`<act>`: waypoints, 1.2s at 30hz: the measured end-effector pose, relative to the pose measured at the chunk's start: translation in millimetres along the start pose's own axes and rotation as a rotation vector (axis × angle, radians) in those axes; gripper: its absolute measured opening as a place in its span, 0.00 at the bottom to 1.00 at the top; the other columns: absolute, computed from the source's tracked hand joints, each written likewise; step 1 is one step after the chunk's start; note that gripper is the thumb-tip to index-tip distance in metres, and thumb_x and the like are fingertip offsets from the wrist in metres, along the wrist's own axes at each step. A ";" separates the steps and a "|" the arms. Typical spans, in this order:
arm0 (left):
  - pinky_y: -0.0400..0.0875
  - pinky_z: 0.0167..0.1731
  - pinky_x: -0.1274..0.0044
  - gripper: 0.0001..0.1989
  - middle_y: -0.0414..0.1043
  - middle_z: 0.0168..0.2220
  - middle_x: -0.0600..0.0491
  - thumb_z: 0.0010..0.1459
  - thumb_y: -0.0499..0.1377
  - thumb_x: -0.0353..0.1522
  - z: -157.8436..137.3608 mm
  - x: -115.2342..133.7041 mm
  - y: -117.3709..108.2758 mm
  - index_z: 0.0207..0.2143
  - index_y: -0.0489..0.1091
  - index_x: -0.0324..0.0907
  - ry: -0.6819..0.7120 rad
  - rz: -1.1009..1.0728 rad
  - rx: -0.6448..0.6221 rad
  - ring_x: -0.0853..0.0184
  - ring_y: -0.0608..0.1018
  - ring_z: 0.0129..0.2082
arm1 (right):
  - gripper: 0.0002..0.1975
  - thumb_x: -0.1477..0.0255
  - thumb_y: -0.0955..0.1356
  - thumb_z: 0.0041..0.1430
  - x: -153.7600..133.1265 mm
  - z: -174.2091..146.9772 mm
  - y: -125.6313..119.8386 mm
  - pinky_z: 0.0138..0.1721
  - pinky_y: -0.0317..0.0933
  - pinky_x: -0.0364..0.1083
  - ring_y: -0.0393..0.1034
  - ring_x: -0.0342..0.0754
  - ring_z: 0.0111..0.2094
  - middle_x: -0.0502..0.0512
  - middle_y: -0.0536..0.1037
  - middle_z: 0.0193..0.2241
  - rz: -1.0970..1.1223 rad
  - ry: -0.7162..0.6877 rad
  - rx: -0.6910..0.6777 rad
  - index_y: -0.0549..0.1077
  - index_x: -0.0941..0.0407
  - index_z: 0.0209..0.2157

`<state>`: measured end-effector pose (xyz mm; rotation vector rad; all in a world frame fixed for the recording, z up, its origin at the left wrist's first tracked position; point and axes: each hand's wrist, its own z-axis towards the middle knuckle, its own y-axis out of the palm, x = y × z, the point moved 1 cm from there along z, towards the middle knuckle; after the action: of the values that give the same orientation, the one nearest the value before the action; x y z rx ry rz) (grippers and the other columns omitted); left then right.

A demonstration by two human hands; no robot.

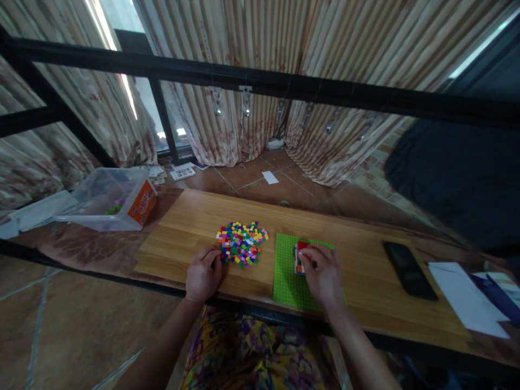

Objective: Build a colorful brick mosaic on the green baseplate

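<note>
A loose pile of small building bricks point(241, 244) in many colours lies on a wooden board point(195, 214). Beside the pile's near left edge rests my left hand point(204, 272), its fingers curled in and the thumb pressed against them; whatever they may hold is hidden. To the right of the pile is a green studded baseplate point(286, 290). A small block of bricks point(299, 265), red on top with mixed colours along its side, stands on it. Over this block, my right hand point(326, 276) pinches at a brick with thumb and forefinger, partly covering the block.
A black phone point(409, 270) lies at the board's right, with white paper point(467, 298) beyond it. A clear plastic box point(97, 216) with an orange label stands at the left. Behind the table runs a dark metal bar point(260, 78) before striped curtains point(244, 32).
</note>
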<state>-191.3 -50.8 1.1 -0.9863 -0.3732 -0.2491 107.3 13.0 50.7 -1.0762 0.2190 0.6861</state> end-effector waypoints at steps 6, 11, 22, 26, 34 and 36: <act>0.73 0.42 0.71 0.09 0.75 0.38 0.48 0.60 0.53 0.30 0.7 -0.3 -0.3 0.36 0.73 0.41 0.014 -0.007 0.013 0.62 0.77 0.38 | 0.09 0.68 0.66 0.59 7.3 -2.2 10.0 0.45 0.59 0.53 0.65 0.53 0.42 0.57 0.75 0.38 -0.047 0.035 0.016 0.77 0.54 0.31; 0.73 0.42 0.70 0.09 0.75 0.38 0.47 0.59 0.53 0.31 1.0 -2.7 0.4 0.36 0.73 0.41 0.016 0.007 0.007 0.61 0.77 0.38 | 0.08 0.70 0.66 0.56 4.2 -0.5 13.3 0.45 0.58 0.54 0.66 0.53 0.41 0.58 0.75 0.38 -0.058 0.097 0.052 0.77 0.54 0.30; 0.73 0.43 0.72 0.09 0.75 0.39 0.48 0.60 0.52 0.32 0.0 -1.6 0.1 0.37 0.72 0.42 0.014 0.009 0.008 0.62 0.77 0.39 | 0.09 0.69 0.65 0.56 4.7 -1.1 16.0 0.46 0.58 0.54 0.66 0.54 0.42 0.59 0.76 0.38 -0.038 0.146 0.075 0.77 0.55 0.31; 0.73 0.43 0.71 0.09 0.75 0.39 0.47 0.59 0.53 0.32 -0.6 -2.7 1.1 0.37 0.72 0.43 0.007 0.005 0.010 0.62 0.77 0.39 | 0.10 0.67 0.65 0.57 4.3 -2.7 14.7 0.46 0.58 0.55 0.66 0.54 0.42 0.60 0.76 0.38 -0.042 0.136 0.082 0.76 0.56 0.34; 0.73 0.43 0.71 0.09 0.76 0.38 0.47 0.60 0.53 0.32 0.5 -1.5 0.0 0.36 0.72 0.42 0.007 -0.011 0.001 0.62 0.77 0.39 | 0.15 0.62 0.63 0.60 5.6 2.7 14.4 0.46 0.57 0.54 0.65 0.54 0.42 0.61 0.76 0.37 -0.036 0.184 0.083 0.76 0.57 0.37; 0.73 0.43 0.71 0.09 0.75 0.39 0.47 0.60 0.53 0.32 0.9 -0.4 -0.9 0.36 0.72 0.42 0.002 -0.008 -0.003 0.62 0.77 0.39 | 0.15 0.62 0.63 0.60 6.1 4.5 15.8 0.46 0.56 0.54 0.65 0.54 0.42 0.61 0.76 0.37 -0.052 0.195 0.076 0.76 0.57 0.36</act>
<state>-192.1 -50.5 2.1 -0.9872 -0.3753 -0.2576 101.6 24.0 38.3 -1.0729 0.3809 0.5223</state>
